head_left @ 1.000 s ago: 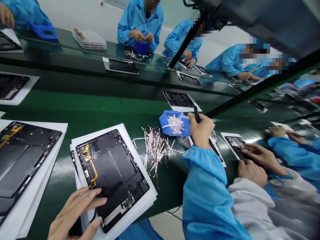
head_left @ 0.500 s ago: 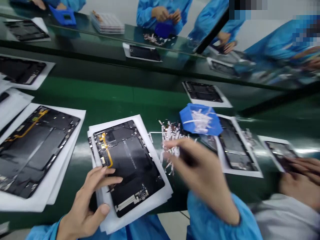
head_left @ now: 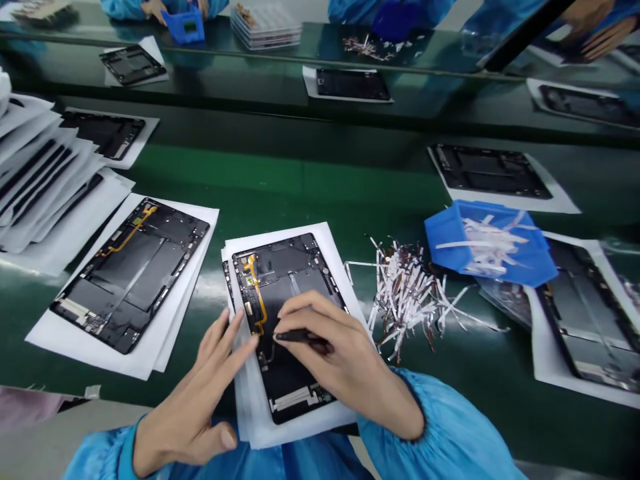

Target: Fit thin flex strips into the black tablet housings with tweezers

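A black tablet housing (head_left: 280, 280) with an orange flex cable (head_left: 258, 293) along its left side lies on white sheets (head_left: 247, 427) in front of me. My left hand (head_left: 200, 393) is open, its fingers spread, fingertips touching the housing's left edge near the cable. My right hand (head_left: 340, 353) is closed around a slim black pen-like tool (head_left: 295, 336), held low over the middle of the housing. The hand hides the housing's right side. To the right of the sheets is a heap of white and brown strips (head_left: 405, 293).
A blue bin (head_left: 450, 247) of white strips stands at right, close to another housing (head_left: 580, 307). At left lie a second cabled housing (head_left: 135, 273) and a tall stack of interleaved sheets (head_left: 45, 180). Co-workers' hands (head_left: 600, 33) show across the glass divider.
My right hand has moved from beside the strip heap onto the housing, now with the black tool visible in it. My left hand stays at the left edge. The view has turned left.
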